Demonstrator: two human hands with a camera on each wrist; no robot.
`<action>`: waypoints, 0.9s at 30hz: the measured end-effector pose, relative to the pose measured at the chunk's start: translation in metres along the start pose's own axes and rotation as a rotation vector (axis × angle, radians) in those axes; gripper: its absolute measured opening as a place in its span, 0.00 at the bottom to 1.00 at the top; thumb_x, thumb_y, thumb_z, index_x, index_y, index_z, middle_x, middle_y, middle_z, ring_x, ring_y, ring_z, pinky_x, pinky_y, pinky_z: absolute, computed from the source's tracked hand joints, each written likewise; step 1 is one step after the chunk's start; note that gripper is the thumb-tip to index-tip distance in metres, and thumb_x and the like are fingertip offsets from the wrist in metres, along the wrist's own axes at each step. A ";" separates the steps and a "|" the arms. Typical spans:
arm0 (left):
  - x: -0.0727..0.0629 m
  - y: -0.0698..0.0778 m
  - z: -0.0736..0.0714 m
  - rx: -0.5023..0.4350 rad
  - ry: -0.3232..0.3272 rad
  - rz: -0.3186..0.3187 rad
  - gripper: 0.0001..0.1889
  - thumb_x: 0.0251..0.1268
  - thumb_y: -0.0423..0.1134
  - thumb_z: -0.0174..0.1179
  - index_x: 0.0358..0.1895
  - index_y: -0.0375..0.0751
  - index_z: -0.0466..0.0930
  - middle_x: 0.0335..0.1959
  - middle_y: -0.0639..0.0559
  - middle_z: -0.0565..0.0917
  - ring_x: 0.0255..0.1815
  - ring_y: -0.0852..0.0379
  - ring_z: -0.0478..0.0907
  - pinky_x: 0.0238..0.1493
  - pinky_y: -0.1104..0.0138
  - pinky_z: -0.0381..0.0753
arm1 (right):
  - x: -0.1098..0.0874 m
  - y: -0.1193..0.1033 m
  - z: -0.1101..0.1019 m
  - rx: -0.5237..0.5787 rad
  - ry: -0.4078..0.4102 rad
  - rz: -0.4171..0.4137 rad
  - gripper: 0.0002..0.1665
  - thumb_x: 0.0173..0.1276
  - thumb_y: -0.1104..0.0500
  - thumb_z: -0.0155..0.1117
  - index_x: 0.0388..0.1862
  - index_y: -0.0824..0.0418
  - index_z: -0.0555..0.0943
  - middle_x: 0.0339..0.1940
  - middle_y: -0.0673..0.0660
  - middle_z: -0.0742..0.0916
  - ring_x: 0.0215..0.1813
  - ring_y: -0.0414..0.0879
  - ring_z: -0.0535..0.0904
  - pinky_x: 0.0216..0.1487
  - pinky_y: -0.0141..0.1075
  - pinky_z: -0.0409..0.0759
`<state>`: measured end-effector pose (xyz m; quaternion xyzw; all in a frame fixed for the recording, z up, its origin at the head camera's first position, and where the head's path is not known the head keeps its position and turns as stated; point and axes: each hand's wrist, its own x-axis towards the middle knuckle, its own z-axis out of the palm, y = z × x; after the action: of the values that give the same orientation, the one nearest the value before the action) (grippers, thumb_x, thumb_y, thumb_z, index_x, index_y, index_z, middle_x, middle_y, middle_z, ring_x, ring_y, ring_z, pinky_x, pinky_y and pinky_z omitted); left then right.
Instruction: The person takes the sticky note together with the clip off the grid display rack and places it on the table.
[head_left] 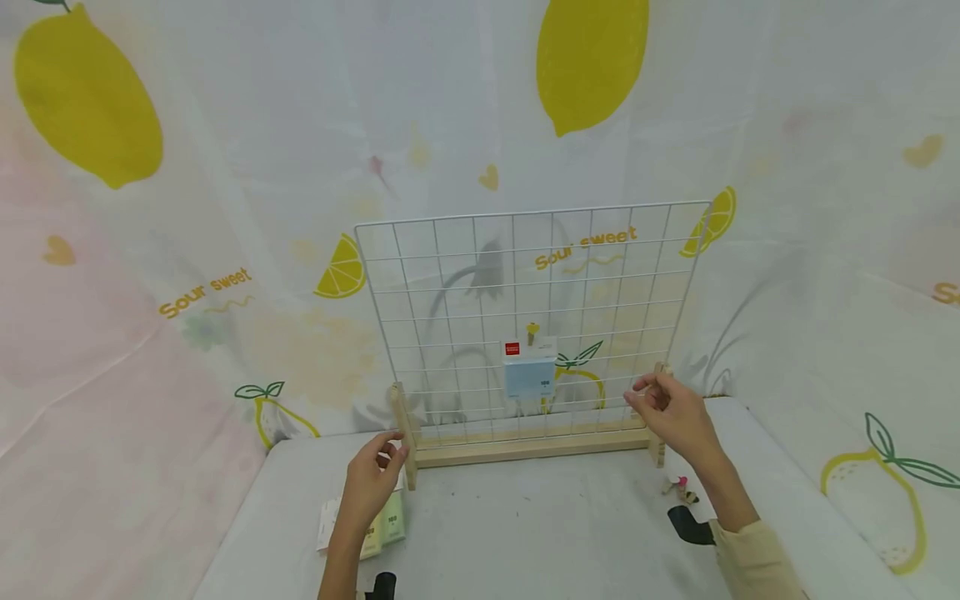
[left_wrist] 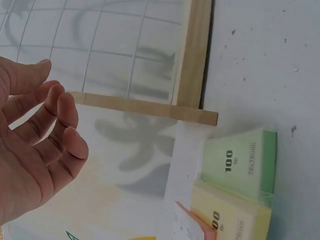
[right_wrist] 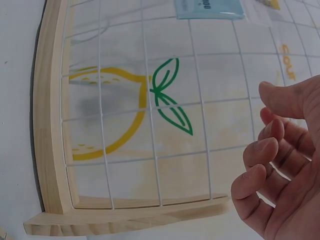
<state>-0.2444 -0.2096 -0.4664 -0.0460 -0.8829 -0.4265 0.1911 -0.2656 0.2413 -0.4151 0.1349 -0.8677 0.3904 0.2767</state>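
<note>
A white wire grid [head_left: 465,304] stands upright in a wooden base [head_left: 525,450]. From its middle hangs a blue sticky-note pad [head_left: 529,379], fastened by a small clip [head_left: 532,332] with a yellow top. My left hand [head_left: 373,475] is beside the left wooden post [head_left: 403,433], fingers loosely curled and nothing in them. In the left wrist view, a gap shows between that hand and the post. At the right post, my right hand [head_left: 671,412] is also bare, with its fingers loosely bent. The right wrist view shows this hand [right_wrist: 280,165] in front of the wire grid.
Below my left hand lie a green sticky-note pad [left_wrist: 235,160], a yellow one [left_wrist: 232,207] and a partly hidden one with an orange edge [left_wrist: 195,222]. Several small decorated clips [head_left: 681,490] lie near my right wrist. A lemon-printed cloth [head_left: 262,167] hangs behind the white table [head_left: 525,533].
</note>
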 end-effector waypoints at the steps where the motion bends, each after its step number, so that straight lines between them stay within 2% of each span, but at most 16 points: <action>1: 0.001 0.001 0.000 0.003 0.002 0.004 0.12 0.68 0.32 0.63 0.52 0.35 0.81 0.31 0.50 0.77 0.30 0.56 0.76 0.28 0.67 0.76 | 0.001 -0.001 0.000 0.001 0.002 -0.004 0.10 0.66 0.57 0.71 0.39 0.60 0.80 0.22 0.49 0.74 0.25 0.41 0.69 0.24 0.32 0.68; 8: 0.007 0.009 0.001 -0.028 0.022 0.047 0.14 0.66 0.32 0.65 0.54 0.34 0.81 0.32 0.51 0.78 0.32 0.55 0.77 0.31 0.67 0.77 | 0.008 -0.008 0.003 -0.003 0.017 -0.027 0.10 0.65 0.57 0.71 0.39 0.60 0.81 0.22 0.50 0.74 0.25 0.42 0.69 0.25 0.32 0.68; 19: 0.013 0.021 0.012 -0.082 0.040 0.132 0.16 0.65 0.35 0.66 0.55 0.35 0.81 0.30 0.54 0.78 0.31 0.56 0.78 0.31 0.67 0.77 | 0.020 -0.020 0.008 0.053 0.040 -0.062 0.10 0.65 0.60 0.71 0.43 0.61 0.82 0.21 0.50 0.76 0.23 0.42 0.70 0.25 0.31 0.68; 22: 0.016 0.024 0.015 -0.104 0.043 0.129 0.16 0.65 0.34 0.66 0.55 0.36 0.81 0.31 0.53 0.78 0.31 0.56 0.78 0.29 0.68 0.77 | 0.023 -0.024 0.011 0.070 0.038 -0.053 0.11 0.65 0.59 0.71 0.44 0.61 0.82 0.21 0.50 0.76 0.23 0.42 0.70 0.26 0.32 0.69; 27: 0.019 0.029 0.021 -0.134 0.025 0.082 0.17 0.64 0.34 0.67 0.55 0.38 0.81 0.32 0.52 0.78 0.33 0.55 0.78 0.30 0.69 0.77 | 0.031 -0.033 0.015 0.070 0.047 -0.070 0.11 0.65 0.58 0.72 0.44 0.58 0.82 0.22 0.49 0.77 0.23 0.43 0.70 0.25 0.33 0.69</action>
<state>-0.2611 -0.1764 -0.4493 -0.0897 -0.8474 -0.4767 0.2159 -0.2813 0.2079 -0.3849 0.1655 -0.8415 0.4138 0.3054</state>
